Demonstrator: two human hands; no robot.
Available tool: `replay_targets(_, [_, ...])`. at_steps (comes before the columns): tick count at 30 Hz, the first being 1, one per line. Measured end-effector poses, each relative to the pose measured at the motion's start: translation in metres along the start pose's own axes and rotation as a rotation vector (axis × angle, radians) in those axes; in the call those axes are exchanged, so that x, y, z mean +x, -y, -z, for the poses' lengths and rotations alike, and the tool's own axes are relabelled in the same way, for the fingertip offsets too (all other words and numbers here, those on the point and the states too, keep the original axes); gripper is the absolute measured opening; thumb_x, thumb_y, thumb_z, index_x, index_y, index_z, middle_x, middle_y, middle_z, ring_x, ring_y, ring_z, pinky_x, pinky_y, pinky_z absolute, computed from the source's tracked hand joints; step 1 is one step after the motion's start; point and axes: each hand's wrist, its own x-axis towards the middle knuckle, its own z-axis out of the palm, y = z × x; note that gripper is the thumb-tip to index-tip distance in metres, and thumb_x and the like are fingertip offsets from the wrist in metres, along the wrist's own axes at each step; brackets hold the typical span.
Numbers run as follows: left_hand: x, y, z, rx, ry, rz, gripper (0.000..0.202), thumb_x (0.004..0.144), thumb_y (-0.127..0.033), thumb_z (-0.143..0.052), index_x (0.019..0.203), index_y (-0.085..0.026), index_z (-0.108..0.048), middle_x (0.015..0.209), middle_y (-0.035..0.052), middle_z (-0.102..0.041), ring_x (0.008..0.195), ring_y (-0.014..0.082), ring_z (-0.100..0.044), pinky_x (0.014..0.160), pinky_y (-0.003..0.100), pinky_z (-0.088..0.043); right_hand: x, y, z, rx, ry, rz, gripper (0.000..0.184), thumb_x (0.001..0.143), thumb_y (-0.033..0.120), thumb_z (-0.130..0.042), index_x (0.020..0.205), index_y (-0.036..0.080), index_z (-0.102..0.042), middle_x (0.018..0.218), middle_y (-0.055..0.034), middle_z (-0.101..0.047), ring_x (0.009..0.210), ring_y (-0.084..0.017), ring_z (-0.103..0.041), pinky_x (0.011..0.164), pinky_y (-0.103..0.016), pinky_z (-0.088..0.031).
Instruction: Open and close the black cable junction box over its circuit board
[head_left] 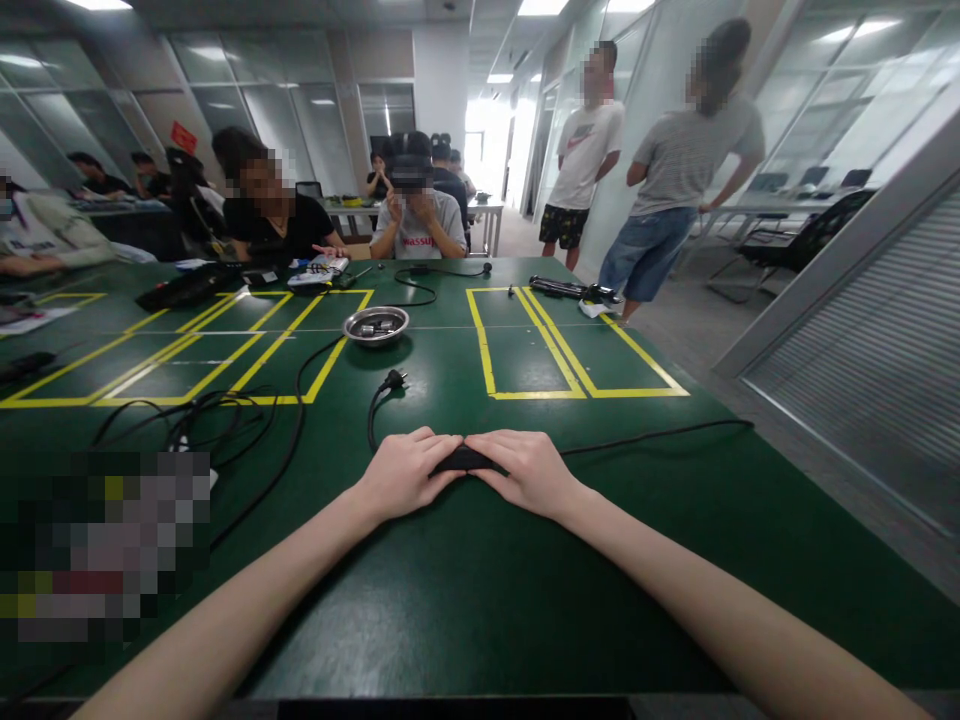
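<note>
1. Okay, black block (463, 459) sits between your two hands, straight out in front of you, over the near-middle part of the green table (450, 620).
2. Long axis: left to right, crosswise to you, roughly level by the look of it.
3. Your left hand (411, 472) is clamped on the left end, your right hand (527, 470) on the right end. Neither is nearer; call it even.
4. Your grip: fingers on the far side, thumbs on the near side, both hands. Fingertips come together around the middle; can't tell if they actually touch.
5. Block's ends are covered by your hands. Can't tell if its underside rests on the table or is lifted.
6. Plug lead (370, 420) comes out from behind your left hand and curls away to the plug (394, 380), which lies ahead, nearer your left, prongs pointing right.
7. Right cable (652, 437) runs from behind your right hand out to the table's right edge. Joins to the block are hidden.
8. Beyond the plug, slightly left: metal bowl (377, 342), small parts inside, well apart from your hands. Yellow tape (536, 395) is ahead, right.
</note>
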Motion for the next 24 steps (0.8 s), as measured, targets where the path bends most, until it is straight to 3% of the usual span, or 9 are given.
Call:
replay_targets(3, [0.001,-0.006,0.000,-0.075,-0.016,0.051,0.047,0.097,-0.047,-0.061,0.132,-0.016,-0.064,0.117,0.0140,-0.075,0.101,0.0280,-0.070,0.090,0.038,-0.056,-0.001,0.002,0.002,0.004,-0.018,0.033,0.031,0.098,0.023,-0.062,0.128,0.019,-0.070,0.123,-0.0122,-0.076,0.112,-0.027,-0.074,0.098,-0.042,-0.061])
replay_targets(5, [0.004,-0.010,0.002,-0.187,-0.008,0.169,0.056,0.095,-0.053,-0.061,0.136,-0.015,-0.061,0.121,0.0150,-0.074,0.107,0.0298,-0.069,0.094,0.041,-0.055,-0.001,0.004,0.003,-0.003,-0.031,0.063,0.032,0.098,0.020,-0.060,0.129,0.021,-0.070,0.126,-0.0110,-0.075,0.119,-0.027,-0.071,0.102,-0.043,-0.060])
replay_targets(7, [0.007,-0.013,0.005,-0.340,0.046,0.312,0.044,0.104,-0.049,-0.045,0.124,-0.018,-0.068,0.117,0.0110,-0.075,0.104,0.0268,-0.071,0.089,0.037,-0.055,-0.002,0.006,0.004,-0.021,-0.042,0.094,0.031,0.099,0.018,-0.057,0.127,0.021,-0.071,0.127,-0.0102,-0.075,0.124,-0.027,-0.069,0.104,-0.043,-0.059])
replay_targets(10, [0.009,-0.014,0.011,-0.538,0.140,0.381,0.039,0.100,-0.049,-0.052,0.112,-0.017,-0.070,0.097,0.0053,-0.076,0.084,0.0217,-0.069,0.074,0.031,-0.053,0.000,0.006,0.004,-0.029,-0.026,0.053,0.032,0.098,0.018,-0.059,0.127,0.022,-0.070,0.133,-0.0108,-0.072,0.124,-0.027,-0.068,0.103,-0.043,-0.058])
replay_targets(14, [0.007,-0.012,0.011,-0.620,0.079,0.355,0.034,0.087,-0.041,-0.071,0.111,-0.017,-0.069,0.102,0.0052,-0.074,0.089,0.0216,-0.067,0.077,0.029,-0.053,0.002,0.006,0.009,0.081,0.108,-0.158,0.055,0.087,0.032,-0.073,0.139,0.020,-0.062,0.127,-0.0137,-0.073,0.108,-0.028,-0.073,0.093,-0.041,-0.060])
replay_targets(19, [0.005,-0.011,0.008,-0.549,0.084,0.331,0.038,0.079,-0.039,-0.080,0.110,-0.019,-0.070,0.104,0.0060,-0.074,0.092,0.0235,-0.069,0.078,0.030,-0.053,0.004,0.008,0.017,0.342,0.203,-0.405,0.029,0.084,0.026,-0.077,0.112,0.021,-0.076,0.102,-0.0064,-0.079,0.088,-0.021,-0.073,0.080,-0.034,-0.057])
replay_targets(21, [0.005,-0.010,0.010,-0.499,0.095,0.328,0.040,0.078,-0.040,-0.082,0.111,-0.020,-0.071,0.103,0.0059,-0.075,0.091,0.0237,-0.069,0.076,0.030,-0.053,0.005,0.009,0.018,0.402,0.194,-0.463,0.029,0.081,0.024,-0.081,0.110,0.021,-0.077,0.099,-0.0052,-0.079,0.084,-0.020,-0.072,0.077,-0.033,-0.056])
replay_targets(24, [0.005,-0.006,0.016,-0.484,0.167,0.319,0.032,0.083,-0.041,-0.077,0.106,-0.020,-0.074,0.091,0.0029,-0.076,0.082,0.0214,-0.069,0.072,0.027,-0.050,0.006,0.009,0.017,0.385,0.165,-0.443,0.032,0.079,0.026,-0.083,0.110,0.021,-0.078,0.098,-0.0052,-0.079,0.084,-0.020,-0.071,0.077,-0.033,-0.056])
